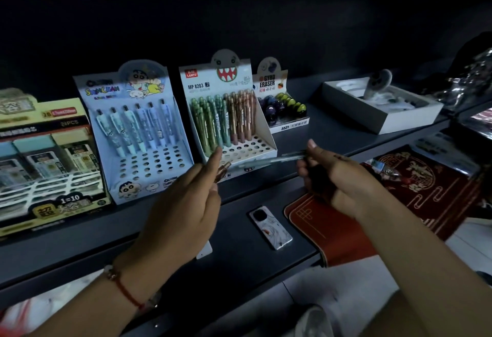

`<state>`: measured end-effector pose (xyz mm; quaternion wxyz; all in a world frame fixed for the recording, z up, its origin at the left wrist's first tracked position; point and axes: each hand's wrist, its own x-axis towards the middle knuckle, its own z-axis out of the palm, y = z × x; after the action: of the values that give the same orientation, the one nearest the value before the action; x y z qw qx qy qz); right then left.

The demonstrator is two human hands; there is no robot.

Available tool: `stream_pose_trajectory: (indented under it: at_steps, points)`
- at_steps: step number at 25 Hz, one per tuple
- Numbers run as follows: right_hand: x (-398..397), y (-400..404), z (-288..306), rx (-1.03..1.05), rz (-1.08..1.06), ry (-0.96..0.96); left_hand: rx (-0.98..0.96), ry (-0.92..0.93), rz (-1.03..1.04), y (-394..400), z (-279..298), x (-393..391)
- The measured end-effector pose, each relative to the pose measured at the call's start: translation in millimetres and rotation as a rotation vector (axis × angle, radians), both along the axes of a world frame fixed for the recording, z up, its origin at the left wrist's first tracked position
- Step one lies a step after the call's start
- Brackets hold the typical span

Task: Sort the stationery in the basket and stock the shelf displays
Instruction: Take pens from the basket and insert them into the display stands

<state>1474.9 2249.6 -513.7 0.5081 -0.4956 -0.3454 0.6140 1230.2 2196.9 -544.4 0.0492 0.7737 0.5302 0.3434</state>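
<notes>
We hold a teal pen level between our hands, just in front of the white pencil display. Our right hand pinches its far end; our left hand curls round a brownish pen and seems to meet the teal one's near tip, though blur hides that contact. The blue cartoon pen display stands beside it on the shelf. Juggling two pens risks dropping one onto the phone below, or seating it in the wrong display.
</notes>
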Motion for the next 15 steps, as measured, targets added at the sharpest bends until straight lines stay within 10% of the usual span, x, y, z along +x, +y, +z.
stream_pose_trajectory:
  at_steps: [15]
  points:
    - [-33,30,1,0.097,-0.18,0.282,0.257,0.091,0.012,11,-4,-23]
